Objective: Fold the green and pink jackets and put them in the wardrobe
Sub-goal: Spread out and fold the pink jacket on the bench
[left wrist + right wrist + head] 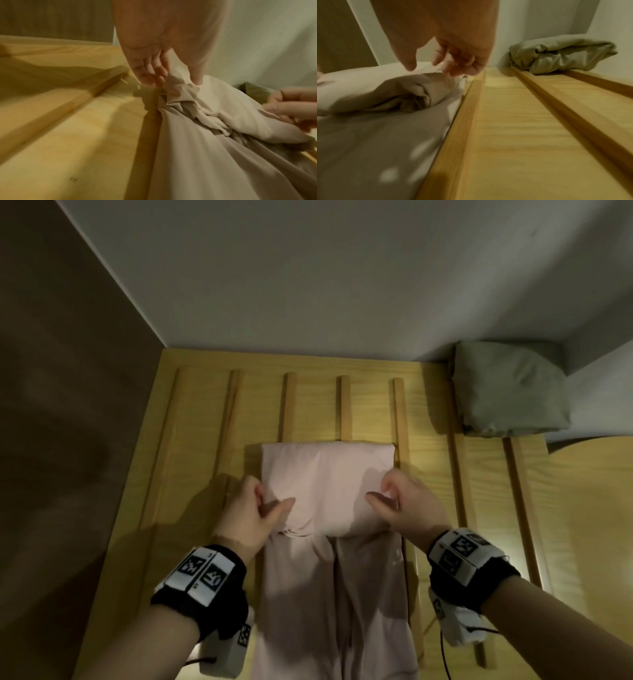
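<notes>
The pink jacket (327,474) lies in the middle of the head view on a wooden slatted surface (198,440), its far end folded over into a neat block and the rest stretching down toward the bottom edge of the frame. My left hand (248,510) sits at the left edge of that folded part, fingers curled and pinching a bunch of the cloth; in the left wrist view my fingertips (147,79) press into the crumpled fabric right where it meets a wooden slat. My right hand (402,501) grips the right edge of the same fold, thumb pointing inward across the cloth, and in the right wrist view the fingers (453,67) close on the top layer of the rolled pink fabric. Both hands hold the fold from opposite sides, level with each other across the centre of the frame.

The green jacket (510,392) is already folded into a bundle and sits in the upper right of the head view, in the corner where the wooden surface meets the white wall (342,275), well apart from the pink one. A brown panel (51,405) fills the left side of the frame. Each wrist carries a black band with black and white markers
</notes>
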`<state>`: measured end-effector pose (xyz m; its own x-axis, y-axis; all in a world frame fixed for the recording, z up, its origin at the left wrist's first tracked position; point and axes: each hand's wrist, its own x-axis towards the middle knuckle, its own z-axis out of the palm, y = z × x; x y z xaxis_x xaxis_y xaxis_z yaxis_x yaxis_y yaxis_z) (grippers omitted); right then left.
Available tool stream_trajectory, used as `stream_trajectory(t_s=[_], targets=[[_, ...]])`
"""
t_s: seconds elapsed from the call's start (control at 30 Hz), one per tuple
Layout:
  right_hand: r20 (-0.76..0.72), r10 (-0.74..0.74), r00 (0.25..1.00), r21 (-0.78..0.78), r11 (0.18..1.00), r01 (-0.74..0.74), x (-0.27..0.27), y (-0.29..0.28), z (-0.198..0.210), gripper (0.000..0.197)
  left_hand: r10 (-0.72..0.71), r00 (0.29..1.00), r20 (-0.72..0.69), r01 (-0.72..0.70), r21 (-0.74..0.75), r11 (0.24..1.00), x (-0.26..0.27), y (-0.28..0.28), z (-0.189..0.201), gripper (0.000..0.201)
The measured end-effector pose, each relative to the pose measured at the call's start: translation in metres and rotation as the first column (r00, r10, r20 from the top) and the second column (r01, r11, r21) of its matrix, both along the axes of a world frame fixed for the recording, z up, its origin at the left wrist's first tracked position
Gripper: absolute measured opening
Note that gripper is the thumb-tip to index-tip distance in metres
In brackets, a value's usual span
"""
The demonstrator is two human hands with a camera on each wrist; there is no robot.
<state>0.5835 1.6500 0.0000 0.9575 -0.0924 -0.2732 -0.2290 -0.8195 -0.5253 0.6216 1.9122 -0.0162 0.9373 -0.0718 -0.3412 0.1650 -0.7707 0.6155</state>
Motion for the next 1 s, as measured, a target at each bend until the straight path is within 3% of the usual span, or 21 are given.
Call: stream_trajectory(t_s=[0.13, 0.27, 0.43, 0.53, 0.63, 0.73, 0.83, 0.93, 1.0], targets=[[-0.241, -0.164, 0.957, 0.040, 0.983, 0.178, -0.004, -0.009, -0.007, 0.043, 0.006, 0.989, -0.148, -0.009, -0.017, 1.000, -0.006, 0.004, -0.003, 0.042], [-0.273, -0.183, 0.944, 0.143, 0.963, 0.228, -0.011, -0.008, -0.012, 0.036, -0.051, 0.964, -0.263, 0.031, -0.080, 0.996, -0.011, -0.002, -0.003, 0.025], [-0.290, -0.129, 0.948, 0.161, 0.970, 0.181, -0.009, -0.009, -0.012, 0.029, -0.013, 0.940, -0.340, -0.083, -0.266, 0.961, -0.008, -0.001, 0.010, 0.021], [-0.320, -0.163, 0.933, 0.293, 0.920, 0.262, -0.008, -0.010, -0.012, 0.022, -0.003, 0.876, -0.483, -0.233, -0.429, 0.873, -0.012, -0.005, 0.018, 0.002], [-0.365, -0.200, 0.909, 0.467, 0.805, 0.365, -0.008, -0.010, -0.008, 0.031, 0.048, 0.859, -0.510, -0.327, -0.475, 0.817, -0.014, -0.008, 0.018, 0.021], [-0.353, -0.162, 0.921, 0.567, 0.746, 0.349, -0.007, -0.008, -0.003, 0.038, 0.005, 0.929, -0.371, -0.149, -0.361, 0.921, -0.016, -0.011, 0.014, 0.032], [-0.313, -0.115, 0.943, 0.598, 0.747, 0.290, -0.005, -0.005, 0.001, 0.039, -0.024, 0.962, -0.273, -0.069, -0.325, 0.943, -0.017, -0.010, 0.008, 0.037], [-0.314, -0.136, 0.940, 0.600, 0.739, 0.307, -0.005, -0.006, -0.001, 0.035, 0.021, 0.941, -0.339, -0.161, -0.392, 0.906, -0.016, -0.009, 0.005, 0.046], [-0.306, -0.189, 0.933, 0.492, 0.808, 0.324, -0.006, -0.009, -0.002, 0.026, 0.087, 0.909, -0.407, -0.271, -0.422, 0.865, -0.016, -0.011, 0.009, 0.048]])
